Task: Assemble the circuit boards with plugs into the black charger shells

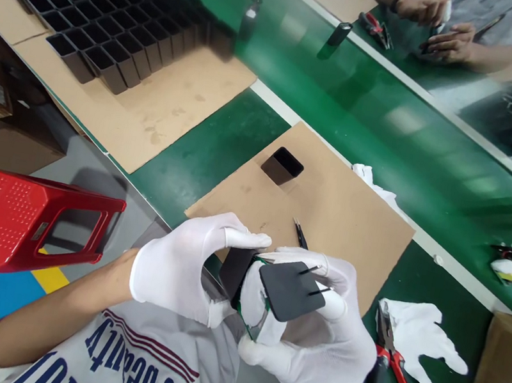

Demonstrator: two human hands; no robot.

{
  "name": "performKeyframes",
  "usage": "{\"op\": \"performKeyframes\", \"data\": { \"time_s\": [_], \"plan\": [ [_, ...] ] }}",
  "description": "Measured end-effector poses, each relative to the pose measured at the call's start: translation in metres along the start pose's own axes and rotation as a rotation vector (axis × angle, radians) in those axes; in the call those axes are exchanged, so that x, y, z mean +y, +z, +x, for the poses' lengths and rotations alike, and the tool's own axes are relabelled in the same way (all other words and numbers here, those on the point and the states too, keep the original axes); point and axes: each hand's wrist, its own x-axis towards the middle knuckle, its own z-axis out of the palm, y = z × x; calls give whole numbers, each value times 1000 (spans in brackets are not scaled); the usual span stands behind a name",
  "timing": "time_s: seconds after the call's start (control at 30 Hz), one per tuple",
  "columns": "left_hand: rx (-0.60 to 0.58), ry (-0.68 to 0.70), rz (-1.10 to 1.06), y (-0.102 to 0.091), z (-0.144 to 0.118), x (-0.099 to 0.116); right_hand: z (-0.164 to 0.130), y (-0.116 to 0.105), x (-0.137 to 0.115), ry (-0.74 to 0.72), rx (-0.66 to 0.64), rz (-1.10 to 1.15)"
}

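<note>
"Two gloved hands meet in the head view. What do they hold?"

"The left hand [188, 265] pinches a black shell [232, 275]; the right hand [325, 335] closes fingers and thumb round a pronged unit [276, 292]. Both pieces sit between the palms, near the front edge of the bench [224, 147]."

"How will they handle?"

"Light and stiff, probably. The shell looks smooth and may slip under cloth, so its flat walls suit a grip. The green-edged inner part [253, 293] seems fragile and the pins [310, 269] could bend; the end plate [293, 294] is safer to hold by its rim."

"Edges and room?"

"From the unit, the cardboard mat [346, 206] opens toward one o'clock, with a standing case [281, 168] at twelve and tweezers [300, 233] nearer, at one. Pliers [385, 349] and a spare glove [422, 337] lie between three and four."
</note>
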Motion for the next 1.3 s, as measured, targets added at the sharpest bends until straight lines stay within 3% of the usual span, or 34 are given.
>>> {"op": "performKeyframes", "data": {
  "time_s": [0.27,0.47,0.63,0.7,0.8,0.9,1.0,1.3],
  "plan": [
    [0,22,6,2,1,-4,-3,2,9,65,38,-41],
    [-63,-186,85,4,11,-18,-1,9,32,43,70,-179],
    [-81,-283,244,5,27,-27,9,15,40,91,34,-341],
    [-70,-338,264,5,29,-28,12,14,41,140,-15,-321],
    [-52,-343,205,6,25,-30,14,8,45,245,-42,-100],
    [-45,-308,154,9,18,-34,16,6,52,431,96,68],
    [-39,-287,165,12,15,-38,18,11,56,533,254,83],
    [-23,-233,199,18,19,-43,13,24,58,456,723,54]
  ]
}}
